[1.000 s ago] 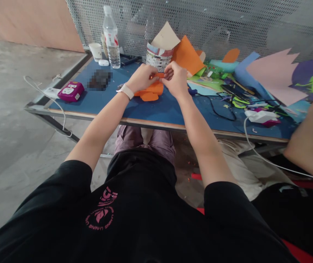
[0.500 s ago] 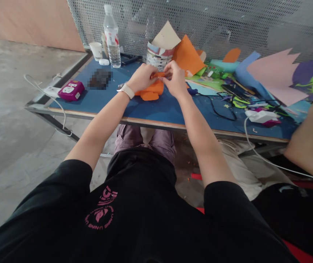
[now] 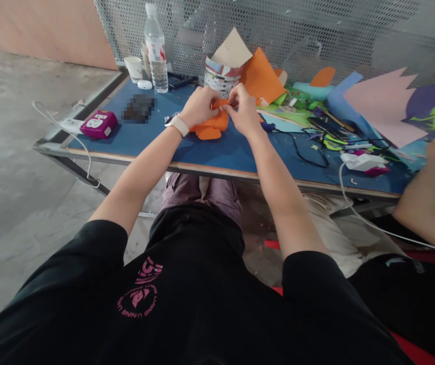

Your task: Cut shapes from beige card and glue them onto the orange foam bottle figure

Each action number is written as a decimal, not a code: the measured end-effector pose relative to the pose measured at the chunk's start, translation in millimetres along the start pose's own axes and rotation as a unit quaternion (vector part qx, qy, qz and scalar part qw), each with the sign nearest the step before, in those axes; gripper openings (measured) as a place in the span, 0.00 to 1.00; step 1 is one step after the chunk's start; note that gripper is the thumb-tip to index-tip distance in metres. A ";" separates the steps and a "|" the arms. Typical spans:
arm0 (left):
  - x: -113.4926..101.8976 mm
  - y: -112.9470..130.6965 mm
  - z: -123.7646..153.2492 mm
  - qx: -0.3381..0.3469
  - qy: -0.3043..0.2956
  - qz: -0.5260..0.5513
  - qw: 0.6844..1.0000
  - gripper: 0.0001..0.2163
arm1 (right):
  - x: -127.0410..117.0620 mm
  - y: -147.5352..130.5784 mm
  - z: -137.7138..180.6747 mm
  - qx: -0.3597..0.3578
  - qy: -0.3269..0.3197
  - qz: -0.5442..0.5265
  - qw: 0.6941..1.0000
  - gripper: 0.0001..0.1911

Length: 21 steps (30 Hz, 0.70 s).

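Observation:
Both hands meet over the blue tabletop (image 3: 210, 156), pinching a small piece of orange paper (image 3: 220, 103) between them. My left hand (image 3: 201, 105), with a pale watch strap on its wrist, is closed on the left side of the piece. From the right, my right hand (image 3: 243, 109) holds the other side between thumb and fingers. Just below them lies a larger rolled or folded orange paper shape (image 3: 209, 133), partly covered by my left hand. To the right of my right hand sits a dark blue tool (image 3: 267, 126) with a black cord.
Behind my hands stands a container (image 3: 221, 78) with paper in it. A water bottle (image 3: 158, 56), a paper cup (image 3: 134, 69) and a magenta power strip (image 3: 99, 124) are at left. Paper scraps (image 3: 304, 109) cover the right side. A co-worker's arm (image 3: 430, 197) rests at far right.
My left wrist has turned slightly, showing more of the watch. Both hands keep pinching the small orange paper, which has shifted only a little.

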<state>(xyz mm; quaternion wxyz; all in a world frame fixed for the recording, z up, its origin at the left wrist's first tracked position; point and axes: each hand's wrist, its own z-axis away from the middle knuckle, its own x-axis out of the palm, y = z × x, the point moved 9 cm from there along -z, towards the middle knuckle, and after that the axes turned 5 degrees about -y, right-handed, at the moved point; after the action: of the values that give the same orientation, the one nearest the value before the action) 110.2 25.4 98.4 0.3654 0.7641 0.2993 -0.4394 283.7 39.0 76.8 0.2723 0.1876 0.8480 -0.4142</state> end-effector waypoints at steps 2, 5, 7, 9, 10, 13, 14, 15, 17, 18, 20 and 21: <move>1.3 -3.9 -1.6 0.001 0.002 0.004 1.000 0.05 | 1.1 0.3 -0.8 0.001 -0.003 0.005 1.000 0.32; 2.2 -9.2 -2.5 -0.001 0.007 0.022 1.000 0.08 | 1.1 -1.2 -0.9 0.001 -0.006 0.002 1.000 0.29; 3.4 -10.1 -2.5 -0.002 0.008 0.029 1.000 0.09 | -0.2 -3.9 0.2 -0.004 -0.006 -0.005 1.000 0.27; 4.2 -8.6 -2.3 -0.004 0.012 0.030 0.999 0.10 | -0.6 -5.5 1.8 -0.003 -0.010 -0.010 1.000 0.28; 4.7 -7.5 -2.1 -0.007 0.014 0.029 0.999 0.10 | -0.5 -5.5 2.5 -0.001 -0.013 -0.012 1.000 0.29; 3.0 -3.1 -1.0 -0.012 0.031 0.028 0.999 0.12 | 0.6 -4.1 3.2 -0.004 -0.017 -0.017 1.000 0.31; 2.0 -1.5 -0.6 -0.010 0.035 0.030 0.999 0.13 | 0.9 -2.8 2.9 -0.005 -0.016 -0.016 1.000 0.31; 1.2 0.0 -0.4 -0.008 0.036 0.032 0.999 0.13 | 1.3 -1.2 2.4 -0.005 -0.016 -0.014 1.000 0.31; 0.1 1.4 -0.3 -0.008 0.032 0.031 0.999 0.13 | 2.2 2.0 1.2 0.000 -0.017 -0.011 1.000 0.29; 0.0 1.5 -0.4 -0.011 0.026 0.028 0.999 0.13 | 2.3 2.8 0.7 0.002 -0.017 -0.011 1.000 0.29; -0.4 1.2 -0.5 -0.020 0.017 0.014 1.000 0.12 | 2.2 1.0 0.0 0.003 -0.018 -0.012 1.000 0.29; -1.0 1.4 -0.4 -0.023 0.015 0.006 1.000 0.12 | 1.8 -1.2 -0.1 0.003 -0.018 -0.011 1.000 0.29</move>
<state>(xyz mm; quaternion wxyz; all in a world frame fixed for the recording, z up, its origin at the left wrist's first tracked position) 111.1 24.8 99.8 0.3808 0.7636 0.3100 -0.4192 281.5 38.6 76.4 0.2823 0.1715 0.8436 -0.4234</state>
